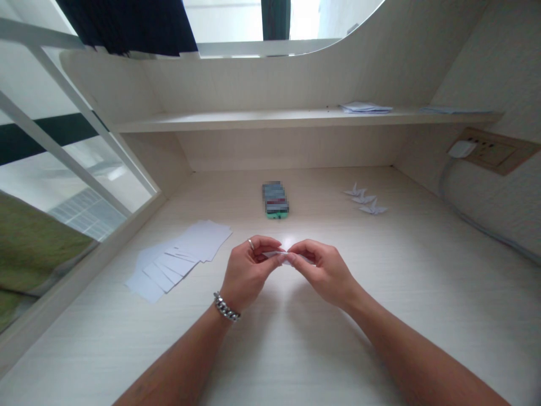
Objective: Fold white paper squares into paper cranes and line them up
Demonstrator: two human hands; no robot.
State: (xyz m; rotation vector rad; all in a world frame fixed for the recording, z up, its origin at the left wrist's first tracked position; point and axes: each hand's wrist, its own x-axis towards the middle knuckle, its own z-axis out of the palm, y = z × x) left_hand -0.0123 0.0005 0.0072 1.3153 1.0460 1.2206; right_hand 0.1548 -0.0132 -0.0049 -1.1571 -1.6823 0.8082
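Between my two hands is a small folded piece of white paper (286,259), mostly covered by the fingers. My left hand (252,266), with a ring and a chain bracelet (226,307), pinches its left side between thumb and fingers. On the other side, my right hand (323,269) grips the paper with thumb and forefinger. Both hands are close together, a little above the desk (270,349). Beyond them to the right sit three folded paper cranes (365,199). Loose white paper sheets (186,254) lie fanned out left of my left hand.
A phone (276,200) with a blurred screen lies straight ahead of the hands. Above the desk's back runs a shelf (253,120) holding a stack of paper (366,107). On the right wall, a plug (462,149) sits in a socket panel, its cable (486,228) trailing along the desk's edge.
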